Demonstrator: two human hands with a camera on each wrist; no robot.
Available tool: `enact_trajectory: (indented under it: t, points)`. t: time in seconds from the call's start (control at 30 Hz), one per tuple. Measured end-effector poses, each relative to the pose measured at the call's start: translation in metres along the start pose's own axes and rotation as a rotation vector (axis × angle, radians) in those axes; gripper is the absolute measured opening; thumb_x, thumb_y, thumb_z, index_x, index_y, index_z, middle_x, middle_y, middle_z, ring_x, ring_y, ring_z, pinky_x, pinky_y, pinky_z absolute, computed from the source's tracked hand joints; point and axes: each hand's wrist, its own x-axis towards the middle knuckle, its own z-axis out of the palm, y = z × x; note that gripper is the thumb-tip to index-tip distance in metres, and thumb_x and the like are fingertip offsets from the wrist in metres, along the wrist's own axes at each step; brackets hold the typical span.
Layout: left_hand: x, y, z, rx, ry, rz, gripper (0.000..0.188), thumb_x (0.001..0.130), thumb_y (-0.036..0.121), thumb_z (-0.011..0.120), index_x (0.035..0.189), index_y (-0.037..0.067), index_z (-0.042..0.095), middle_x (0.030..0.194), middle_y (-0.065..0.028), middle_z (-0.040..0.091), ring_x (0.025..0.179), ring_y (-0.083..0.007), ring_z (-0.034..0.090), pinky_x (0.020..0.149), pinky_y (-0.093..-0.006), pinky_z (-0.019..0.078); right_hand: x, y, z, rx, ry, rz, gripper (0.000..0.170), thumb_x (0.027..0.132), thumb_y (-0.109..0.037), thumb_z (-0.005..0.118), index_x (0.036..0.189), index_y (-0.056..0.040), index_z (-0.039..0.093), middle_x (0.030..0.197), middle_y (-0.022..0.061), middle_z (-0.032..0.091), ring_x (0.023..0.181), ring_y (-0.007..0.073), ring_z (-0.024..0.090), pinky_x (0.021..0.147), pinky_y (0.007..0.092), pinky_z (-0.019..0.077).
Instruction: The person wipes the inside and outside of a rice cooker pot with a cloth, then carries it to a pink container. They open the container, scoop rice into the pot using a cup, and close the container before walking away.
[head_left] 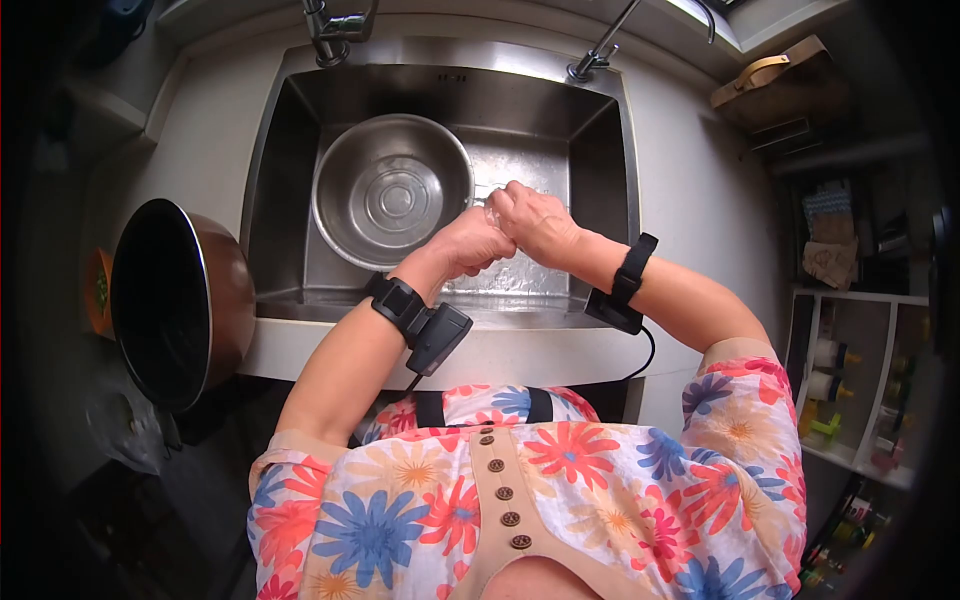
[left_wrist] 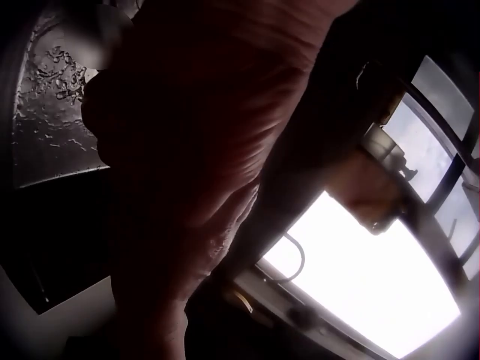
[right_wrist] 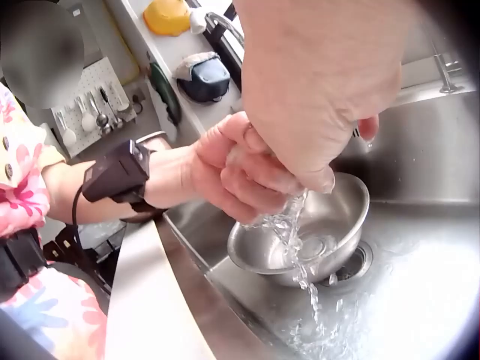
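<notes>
Over the sink, my left hand (head_left: 468, 243) and right hand (head_left: 537, 222) are pressed together beside a round steel basin (head_left: 345, 200). Both have curled fingers around a wet, pale thing, mostly hidden; I cannot tell its kind. In the right wrist view, water (right_wrist: 289, 232) streams from beneath the left hand's fingers (right_wrist: 255, 191) past the basin's rim and splashes on the sink floor. There the right hand lies over the left, its fingers pointing down. The left wrist view shows the left hand as a dark shape, with wet metal behind it.
The steel sink (head_left: 605, 160) surrounds the basin, with a drain (right_wrist: 358, 262) in its floor. A tap (head_left: 330, 35) and a slimmer faucet (head_left: 592, 65) stand behind it. A large brown pot (head_left: 228, 300) with a dark inside is at the left. A counter strip (head_left: 490, 355) runs in front.
</notes>
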Motion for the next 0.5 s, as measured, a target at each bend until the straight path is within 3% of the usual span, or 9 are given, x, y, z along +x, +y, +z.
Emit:
enact_trajectory:
  t: [0.03, 0.1, 0.13, 0.2, 0.23, 0.3, 0.4, 0.47, 0.5]
  points:
    - [0.003, -0.003, 0.002, -0.004, 0.001, -0.001, 0.015, 0.065, -0.001, 0.059, 0.076, 0.009, 0.056, 0.056, 0.003, 0.041, 0.042, -0.0064, 0.035, 0.036, -0.0218, 0.022, 0.002, 0.002, 0.004, -0.003, -0.018, 0.027, 0.035, 0.073, -0.009, 0.061, 0.106, -0.005, 0.05, 0.099, 0.0166, 0.055, 0.086, 0.0337, 0.059, 0.072, 0.0391, 0.0499]
    - [0.014, -0.017, 0.003, 0.259, 0.12, 0.2, 0.014, 0.067, 0.007, 0.062, 0.081, 0.005, 0.061, 0.061, -0.0056, 0.055, 0.046, -0.0157, 0.049, 0.04, -0.0292, 0.0353, 0.005, 0.004, 0.013, -0.006, -0.034, 0.055, 0.03, 0.072, -0.01, 0.062, 0.1, -0.0043, 0.052, 0.092, 0.0171, 0.059, 0.081, 0.0346, 0.061, 0.069, 0.0395, 0.0506]
    - [0.02, -0.024, 0.004, 0.255, 0.122, 0.201, 0.014, 0.067, 0.007, 0.062, 0.081, 0.005, 0.061, 0.061, -0.0056, 0.055, 0.046, -0.0157, 0.049, 0.04, -0.0292, 0.0353, 0.007, 0.004, 0.017, 0.001, -0.088, 0.093, 0.029, 0.071, -0.011, 0.062, 0.098, -0.0034, 0.054, 0.087, 0.0177, 0.06, 0.079, 0.0348, 0.062, 0.069, 0.0405, 0.0504]
    - [0.026, -0.03, 0.005, 0.79, 0.235, 0.258, 0.022, 0.07, 0.015, 0.062, 0.088, 0.003, 0.065, 0.08, -0.0164, 0.065, 0.069, -0.0293, 0.063, 0.061, -0.0383, 0.0485, 0.008, 0.005, 0.026, 0.008, -0.144, 0.123, 0.028, 0.07, -0.012, 0.063, 0.095, -0.0026, 0.055, 0.083, 0.0183, 0.062, 0.078, 0.0349, 0.063, 0.068, 0.0415, 0.0502]
    - [0.028, -0.033, 0.007, 0.788, 0.24, 0.257, 0.022, 0.07, 0.015, 0.062, 0.088, 0.003, 0.065, 0.08, -0.0164, 0.065, 0.069, -0.0293, 0.063, 0.061, -0.0383, 0.0485, 0.007, 0.006, 0.03, 0.066, -0.201, 0.116, 0.029, 0.07, -0.012, 0.063, 0.095, -0.0019, 0.055, 0.082, 0.0193, 0.062, 0.078, 0.0353, 0.063, 0.069, 0.0421, 0.0498]
    - [0.017, -0.025, 0.017, 0.902, 0.303, -0.012, 0.026, 0.071, 0.019, 0.06, 0.092, 0.004, 0.066, 0.097, -0.0195, 0.063, 0.094, -0.0349, 0.06, 0.081, -0.0425, 0.0468, 0.008, 0.012, 0.042, 0.126, -0.257, 0.108, 0.029, 0.069, -0.012, 0.063, 0.095, -0.0012, 0.055, 0.082, 0.0203, 0.062, 0.078, 0.0357, 0.062, 0.07, 0.0427, 0.0493]
    - [0.011, -0.017, 0.016, 0.924, 0.324, -0.013, 0.026, 0.072, 0.014, 0.057, 0.093, 0.003, 0.066, 0.097, -0.0208, 0.063, 0.096, -0.0352, 0.06, 0.082, -0.0421, 0.0478, 0.012, 0.012, 0.04, 0.188, -0.294, 0.068, 0.03, 0.069, -0.014, 0.063, 0.095, -0.0011, 0.055, 0.081, 0.0201, 0.062, 0.078, 0.0383, 0.061, 0.07, 0.0447, 0.0484]
    - [0.014, -0.015, 0.008, 0.936, 0.33, -0.007, 0.027, 0.071, 0.012, 0.057, 0.095, 0.003, 0.066, 0.098, -0.0207, 0.063, 0.097, -0.0343, 0.06, 0.082, -0.0417, 0.0479, 0.011, 0.005, 0.022, 0.151, -0.251, 0.143, 0.031, 0.072, -0.012, 0.062, 0.101, -0.0048, 0.054, 0.093, 0.0164, 0.062, 0.089, 0.0349, 0.06, 0.075, 0.0416, 0.0475]
    - [0.019, -0.018, -0.003, 0.806, 0.251, 0.06, 0.025, 0.07, 0.012, 0.059, 0.092, 0.001, 0.065, 0.089, -0.0185, 0.064, 0.085, -0.0323, 0.061, 0.072, -0.0405, 0.0485, 0.006, -0.001, 0.012, 0.155, -0.251, 0.145, 0.031, 0.072, -0.012, 0.062, 0.101, -0.0048, 0.054, 0.093, 0.0164, 0.062, 0.089, 0.0349, 0.06, 0.075, 0.0416, 0.0475]
